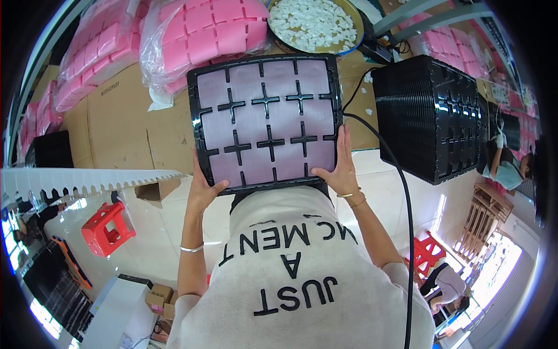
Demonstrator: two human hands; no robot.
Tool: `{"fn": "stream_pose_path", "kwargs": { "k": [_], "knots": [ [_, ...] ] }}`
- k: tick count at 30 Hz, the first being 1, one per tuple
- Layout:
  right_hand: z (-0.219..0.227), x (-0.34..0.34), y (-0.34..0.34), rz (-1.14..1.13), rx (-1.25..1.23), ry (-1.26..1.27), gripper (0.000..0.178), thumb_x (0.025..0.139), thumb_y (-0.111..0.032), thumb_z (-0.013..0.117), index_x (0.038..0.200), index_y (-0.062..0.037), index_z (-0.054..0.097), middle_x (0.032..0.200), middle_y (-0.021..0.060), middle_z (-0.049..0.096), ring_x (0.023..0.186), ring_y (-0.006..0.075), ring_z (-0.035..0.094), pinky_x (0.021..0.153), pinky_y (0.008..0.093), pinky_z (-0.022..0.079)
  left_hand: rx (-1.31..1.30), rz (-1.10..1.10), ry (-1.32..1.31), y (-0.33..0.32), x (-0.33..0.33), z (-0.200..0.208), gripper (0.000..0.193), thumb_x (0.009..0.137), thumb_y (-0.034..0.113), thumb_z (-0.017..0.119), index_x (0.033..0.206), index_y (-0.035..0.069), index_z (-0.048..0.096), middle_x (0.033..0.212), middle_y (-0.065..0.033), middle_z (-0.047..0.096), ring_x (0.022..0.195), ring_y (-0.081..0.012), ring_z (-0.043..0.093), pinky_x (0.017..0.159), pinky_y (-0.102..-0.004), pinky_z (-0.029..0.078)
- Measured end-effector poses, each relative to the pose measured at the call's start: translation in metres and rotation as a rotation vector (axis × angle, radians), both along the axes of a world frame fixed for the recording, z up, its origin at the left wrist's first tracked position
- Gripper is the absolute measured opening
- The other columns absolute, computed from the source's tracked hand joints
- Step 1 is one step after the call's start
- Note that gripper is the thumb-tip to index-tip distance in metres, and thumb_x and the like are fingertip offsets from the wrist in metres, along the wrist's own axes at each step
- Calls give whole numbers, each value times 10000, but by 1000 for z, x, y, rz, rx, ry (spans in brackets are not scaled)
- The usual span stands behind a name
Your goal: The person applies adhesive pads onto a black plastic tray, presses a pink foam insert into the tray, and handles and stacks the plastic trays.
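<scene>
A black plastic tray (pixel 263 63) lies in front of me, with a pale pink foam sheet (pixel 250 119) set into it. Black cross-shaped ridges of the tray stand up through slots in the sheet. My left hand (pixel 203 185) grips the tray's near left corner, thumb on top and fingers along the side. At the near right corner my right hand (pixel 340 166) holds the tray the same way, thumb over the rim and fingers stretched up its side. The fingers' undersides are hidden by the tray.
A tall stack of black trays (pixel 407 119) stands at the right. Bagged pink foam sheets (pixel 212 29) and a round tub (pixel 359 41) of white pieces sit at the back. A black cable (pixel 401 174) hangs down on the right. Red stools (pixel 108 228) stand on the floor; other people are farther off.
</scene>
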State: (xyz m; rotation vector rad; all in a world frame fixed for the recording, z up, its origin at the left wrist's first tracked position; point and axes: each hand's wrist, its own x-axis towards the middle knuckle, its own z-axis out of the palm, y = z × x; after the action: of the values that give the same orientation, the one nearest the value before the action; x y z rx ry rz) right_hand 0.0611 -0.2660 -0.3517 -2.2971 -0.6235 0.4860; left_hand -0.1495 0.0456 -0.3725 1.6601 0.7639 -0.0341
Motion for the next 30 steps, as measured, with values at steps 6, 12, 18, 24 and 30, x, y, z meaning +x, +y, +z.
{"fn": "stream_pose_path", "kwargs": {
  "k": [6,12,18,24,30],
  "knots": [
    [5,5,-11,60,-4,-1,1071,777,-99,737,1591,-107,41,1641,214,52,1504,383,152,1209,415,227,-52,3,-47,-5,5,1,1166,718,-14,804,1574,35,13,1564,-219,288,1427,-295,324,1192,-367,238],
    [28,-4,11,105,-53,-128,926,817,-114,686,1577,-78,158,1625,223,124,1490,405,182,1206,442,218,205,80,-171,-4,1,-1,967,834,68,705,1585,63,96,1623,-200,203,1511,-309,168,1210,-422,144],
    [25,-28,49,398,66,-251,510,939,-123,569,1433,-29,480,1496,159,450,1415,330,384,1171,454,281,759,-460,-117,-60,39,51,578,960,213,574,1504,110,408,1581,-71,359,1500,-288,234,1181,-562,128],
    [13,-42,32,641,-28,-204,404,947,-159,611,1334,-41,589,1425,97,547,1335,245,500,1127,403,381,779,-668,-76,-80,22,33,476,956,236,586,1412,115,528,1523,-10,446,1452,-236,327,1167,-567,195],
    [16,-40,19,708,27,-167,334,942,-156,614,1261,-65,643,1364,82,599,1255,213,563,1092,361,420,643,-594,-143,-81,2,29,387,897,181,679,1271,88,642,1358,-43,590,1321,-248,475,1165,-555,208]
  ]
}}
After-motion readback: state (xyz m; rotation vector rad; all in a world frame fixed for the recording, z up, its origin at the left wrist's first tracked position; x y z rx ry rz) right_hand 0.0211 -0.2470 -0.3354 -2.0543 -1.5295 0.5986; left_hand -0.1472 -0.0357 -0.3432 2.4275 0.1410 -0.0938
